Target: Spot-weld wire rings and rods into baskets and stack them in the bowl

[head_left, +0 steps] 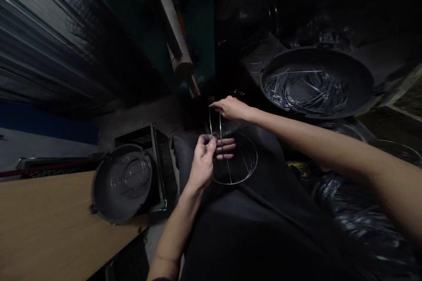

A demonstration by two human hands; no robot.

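A round metal wire frame (231,182) is held over my dark-clothed lap. It has a ring with thin cross wires and a narrow upright loop. My left hand (208,153) pinches the wire between thumb and forefinger, near the base of that loop, and its other fingers stretch out behind the wire. At the loop's upper end, close to the metal rod tip of a green machine (183,68), my right hand (230,108) closes its fingertips on the frame. The exact contact of the right fingertips is too dark to make out.
At the right, a large dark basin (358,74) contains many loose wire pieces. A smaller dark tub (103,193) with wire rings in it stands on the left, beside a wooden board (42,224). Bundled shiny wires (369,228) lie at the lower right.
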